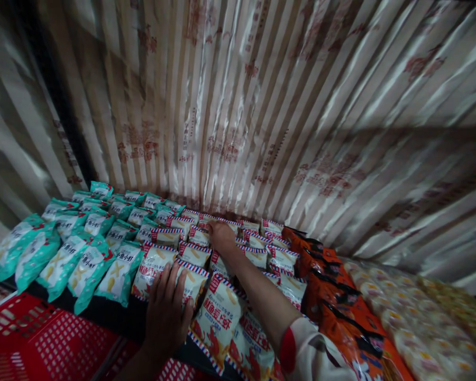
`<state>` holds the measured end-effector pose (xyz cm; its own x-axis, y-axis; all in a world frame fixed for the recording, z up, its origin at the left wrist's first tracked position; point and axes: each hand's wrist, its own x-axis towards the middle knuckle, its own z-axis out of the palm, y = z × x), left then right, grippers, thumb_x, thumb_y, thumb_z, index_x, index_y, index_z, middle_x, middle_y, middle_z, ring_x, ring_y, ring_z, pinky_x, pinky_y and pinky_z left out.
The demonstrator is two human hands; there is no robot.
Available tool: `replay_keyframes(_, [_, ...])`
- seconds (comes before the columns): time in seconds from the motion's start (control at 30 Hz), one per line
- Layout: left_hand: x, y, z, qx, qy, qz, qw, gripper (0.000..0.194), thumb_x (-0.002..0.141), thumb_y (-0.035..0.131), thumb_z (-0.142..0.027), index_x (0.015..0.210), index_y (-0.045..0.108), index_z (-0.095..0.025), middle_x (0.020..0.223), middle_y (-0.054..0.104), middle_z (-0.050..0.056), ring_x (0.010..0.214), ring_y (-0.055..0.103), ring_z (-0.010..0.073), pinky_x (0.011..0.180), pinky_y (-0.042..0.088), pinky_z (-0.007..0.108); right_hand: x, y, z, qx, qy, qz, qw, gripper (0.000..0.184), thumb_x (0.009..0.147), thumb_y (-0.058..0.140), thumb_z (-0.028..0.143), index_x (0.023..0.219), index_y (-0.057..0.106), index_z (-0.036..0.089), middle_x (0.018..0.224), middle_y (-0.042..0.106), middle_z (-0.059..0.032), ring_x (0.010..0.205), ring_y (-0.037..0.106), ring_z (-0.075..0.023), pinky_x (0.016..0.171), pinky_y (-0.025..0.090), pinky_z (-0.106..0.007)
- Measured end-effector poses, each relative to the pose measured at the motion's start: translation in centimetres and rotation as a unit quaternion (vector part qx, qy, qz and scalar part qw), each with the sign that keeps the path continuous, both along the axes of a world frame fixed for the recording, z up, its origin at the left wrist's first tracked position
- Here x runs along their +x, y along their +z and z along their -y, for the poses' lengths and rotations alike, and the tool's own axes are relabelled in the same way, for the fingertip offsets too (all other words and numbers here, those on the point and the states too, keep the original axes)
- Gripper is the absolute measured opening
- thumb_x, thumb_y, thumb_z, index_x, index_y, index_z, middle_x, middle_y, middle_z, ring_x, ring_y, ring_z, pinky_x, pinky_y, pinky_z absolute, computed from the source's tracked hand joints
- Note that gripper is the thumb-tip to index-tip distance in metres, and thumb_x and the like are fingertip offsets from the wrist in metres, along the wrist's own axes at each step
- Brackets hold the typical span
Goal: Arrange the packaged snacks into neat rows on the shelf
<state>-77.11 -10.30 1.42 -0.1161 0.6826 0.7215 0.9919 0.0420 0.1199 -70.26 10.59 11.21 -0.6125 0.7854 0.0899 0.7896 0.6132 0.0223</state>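
Note:
My left hand (168, 309) lies with fingers stretched over the front of a white snack bag (192, 280) that has a red-and-blue striped edge. A matching bag (155, 264) stands beside its fingertips on the left. Farther back among the rows of these bags, my right hand (222, 238) is closed, its fingers curled down at the top of a striped-edge snack bag (200, 236). The right fingertips are partly hidden. Another large striped bag (218, 317) leans at the front, below my right forearm.
Rows of teal snack bags (119, 272) fill the left side. Orange bags (341, 312) stand on the right, beside clear packs of pale pieces (404, 323). A red perforated basket (51, 333) sits at the front left. Behind rises a pleated, printed sheet (230, 106).

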Motion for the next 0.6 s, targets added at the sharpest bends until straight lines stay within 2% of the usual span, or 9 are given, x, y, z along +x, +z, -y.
replay_keyframes(0.17, [0.0, -0.1, 0.0, 0.019, -0.012, 0.001, 1.000, 0.063, 0.083, 0.051, -0.020, 0.141, 0.028, -0.011, 0.147, 0.032, 0.018, 0.137, 0.024, 0.0354, 0.108, 0.027, 0.053, -0.7, 0.0, -1.1, -0.003, -0.006, 0.032, 0.999, 0.034, 0.093, 0.036, 0.027, 0.099, 0.067, 0.014, 0.091, 0.072, -0.0140, 0.094, 0.064, -0.0218, 0.091, 0.037, -0.035])
replay_keyframes(0.37, [-0.1, -0.2, 0.0, 0.024, -0.019, 0.009, 0.999, 0.065, 0.083, 0.051, -0.019, 0.142, 0.026, -0.013, 0.146, 0.033, 0.017, 0.136, 0.027, 0.0351, 0.108, 0.026, 0.054, -1.6, -0.5, -0.8, -0.008, 0.002, 0.042, 0.999, 0.044, 0.096, 0.028, 0.034, 0.102, 0.067, 0.013, 0.098, 0.071, -0.0137, 0.097, 0.064, -0.0224, 0.094, 0.035, -0.035])
replay_keyframes(0.5, [0.0, -0.3, -0.1, 0.037, -0.026, 0.015, 0.999, 0.062, 0.084, 0.051, -0.019, 0.141, 0.029, -0.013, 0.144, 0.036, 0.017, 0.135, 0.028, 0.0356, 0.108, 0.027, 0.055, -1.8, -0.3, -0.6, -0.011, 0.011, 0.039, 0.999, 0.044, 0.097, 0.026, 0.031, 0.102, 0.067, 0.015, 0.103, 0.070, -0.0122, 0.096, 0.065, -0.0201, 0.096, 0.034, -0.034])
replay_keyframes(0.6, [0.1, 0.0, 0.0, 0.047, -0.026, 0.021, 0.998, 0.059, 0.085, 0.051, -0.018, 0.140, 0.032, -0.014, 0.143, 0.038, 0.018, 0.135, 0.028, 0.0359, 0.107, 0.028, 0.055, -1.7, -0.1, -0.5, -0.015, 0.001, 0.033, 0.999, 0.044, 0.097, 0.027, 0.035, 0.102, 0.067, 0.015, 0.102, 0.070, -0.0128, 0.098, 0.064, -0.0197, 0.096, 0.035, -0.032])
